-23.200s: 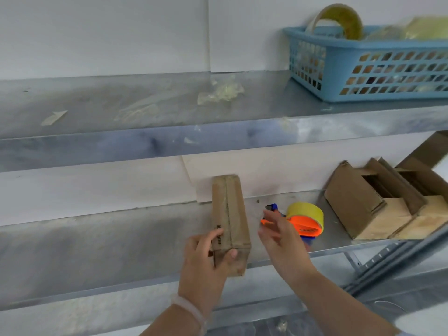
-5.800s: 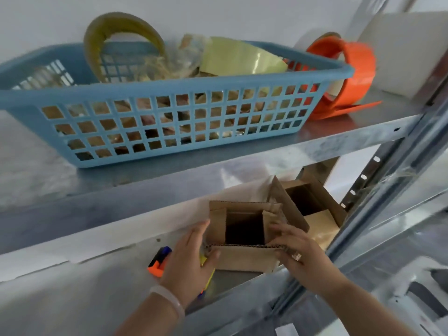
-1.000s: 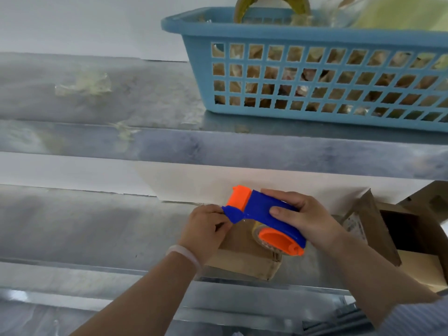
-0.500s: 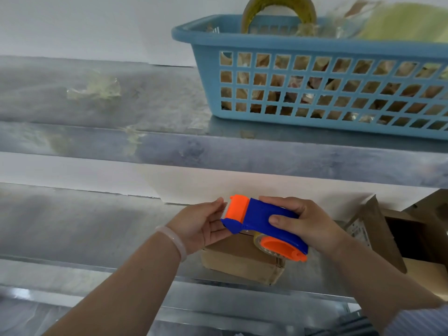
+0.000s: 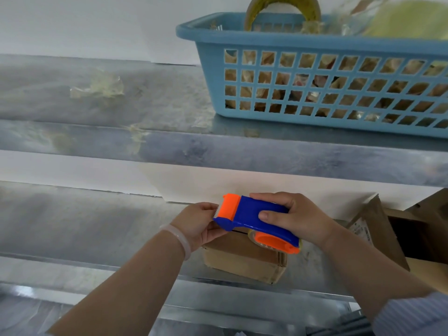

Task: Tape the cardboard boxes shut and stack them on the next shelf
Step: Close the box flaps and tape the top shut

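Our right hand [image 5: 297, 218] grips the blue dispenser [image 5: 249, 214] round its body; our left hand [image 5: 200, 224] pinches its orange toothed end. Just below both hands, a closed box [image 5: 242, 259] sits on the shelf [image 5: 97, 226], near its front edge. Right of the right hand lie open boxes [image 5: 380, 226]. Above the hands, on the upper shelf [image 5: 169, 100], a blue basket [image 5: 266, 38] holds a tape roll [image 5: 282, 3].

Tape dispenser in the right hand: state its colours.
The tape dispenser is blue with an orange cutter end and orange hub, seen best in the head view.
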